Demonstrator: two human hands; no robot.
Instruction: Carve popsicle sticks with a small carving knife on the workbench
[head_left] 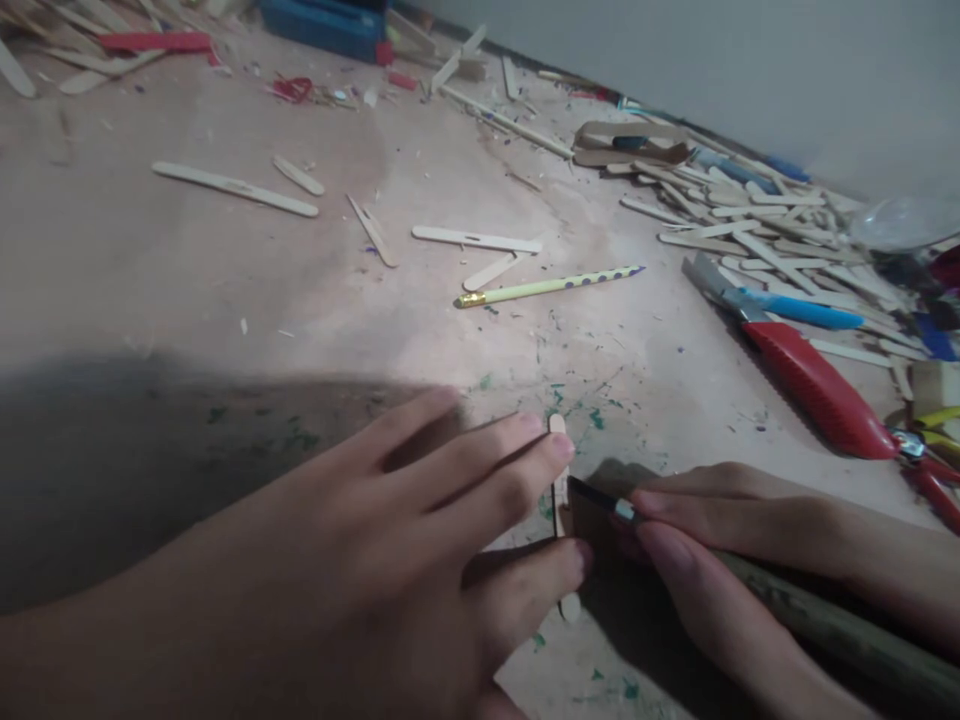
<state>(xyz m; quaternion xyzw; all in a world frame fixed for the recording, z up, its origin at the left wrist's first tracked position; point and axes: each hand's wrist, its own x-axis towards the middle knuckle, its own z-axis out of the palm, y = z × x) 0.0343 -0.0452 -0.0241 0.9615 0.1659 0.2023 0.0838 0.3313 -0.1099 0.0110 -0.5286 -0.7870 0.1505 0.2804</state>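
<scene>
A wooden craft stick (559,515) lies on the table, pointing away from me, with a small mark or notch near its middle. My left hand (420,520) rests over it, fingers spread, fingertips pressing on the stick above and below that mark. From the right, my right hand (720,540) grips a craft knife (795,600) with a thick greenish-grey handle in a pen-like hold. Its dark blade tip meets the stick's right edge, between the left fingertips. Part of the stick is hidden beneath the left fingers.
A yellow pencil (555,287) and some craft sticks (476,240) lie ahead. To the right are a red-handled utility knife (817,385), a blue cutter (802,308) and a heap of sticks (780,225). A blue box (322,28) stands at the back, near the wall (750,70).
</scene>
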